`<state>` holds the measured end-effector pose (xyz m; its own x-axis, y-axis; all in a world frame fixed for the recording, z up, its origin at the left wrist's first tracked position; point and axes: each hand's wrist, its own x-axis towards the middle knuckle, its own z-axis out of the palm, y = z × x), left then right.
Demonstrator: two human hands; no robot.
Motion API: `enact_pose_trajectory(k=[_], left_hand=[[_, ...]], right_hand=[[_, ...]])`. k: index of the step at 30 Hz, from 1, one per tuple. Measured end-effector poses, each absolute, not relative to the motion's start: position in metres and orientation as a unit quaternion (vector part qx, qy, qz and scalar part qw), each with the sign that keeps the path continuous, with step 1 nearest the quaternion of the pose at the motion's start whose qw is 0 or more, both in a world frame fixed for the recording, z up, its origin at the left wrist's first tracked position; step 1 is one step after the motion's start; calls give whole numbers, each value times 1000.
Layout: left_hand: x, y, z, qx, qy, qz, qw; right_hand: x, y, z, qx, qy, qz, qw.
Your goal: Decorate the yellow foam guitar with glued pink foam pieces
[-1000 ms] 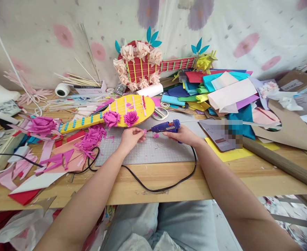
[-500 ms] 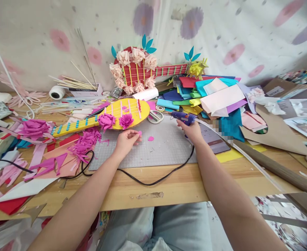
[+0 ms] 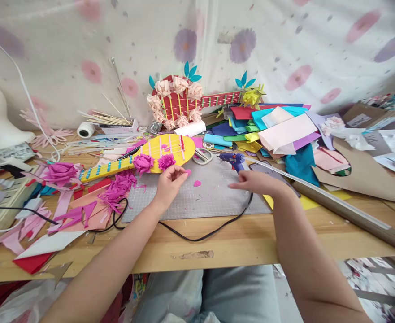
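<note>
From the head view, your left hand [image 3: 170,179] hovers over the grey cutting mat [image 3: 197,197] on the table [image 3: 237,242], its fingertips pinched together on a small pink paper petal [image 3: 188,172]. A second pink petal [image 3: 197,183] lies loose on the mat just to the right of that hand, between your two hands. Just beyond your left fingertips sits the yellow paper guitar [image 3: 150,154], with two magenta paper flowers [image 3: 166,161] stuck on its body nearest the hand. Further to the left of that hand a heap of magenta paper scraps [image 3: 118,186] spreads over the table.

Your right hand [image 3: 256,181] rests low over the mat's right edge, fingers loosely extended and holding nothing. The blue glue gun [image 3: 232,159] stands just beyond it, apart from the fingers, and its black cord [image 3: 197,237] runs from under that hand in a loop toward you, along the front of the mat. A pair of scissors [image 3: 203,155] lies to the left of the glue gun, beside the guitar's body. Beyond and to the right of your right hand a pile of coloured paper sheets [image 3: 278,130] is stacked.
</note>
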<state>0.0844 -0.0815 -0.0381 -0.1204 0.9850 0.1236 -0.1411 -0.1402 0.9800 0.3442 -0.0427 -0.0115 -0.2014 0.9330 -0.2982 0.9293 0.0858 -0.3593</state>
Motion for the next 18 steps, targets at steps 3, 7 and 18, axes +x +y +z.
enact_pose_trajectory(k=[3,7,18], left_hand=[[103,-86,-27,355,419,673,495],[126,-95,-18,204,383,697,570],[132,-82,-13,144,363,726,566]], right_hand=[[307,-55,-7,-463,-790,378,137],[255,-57,-9,-355,-660,513,418],[194,-54,-18,-322,-405,593,617]])
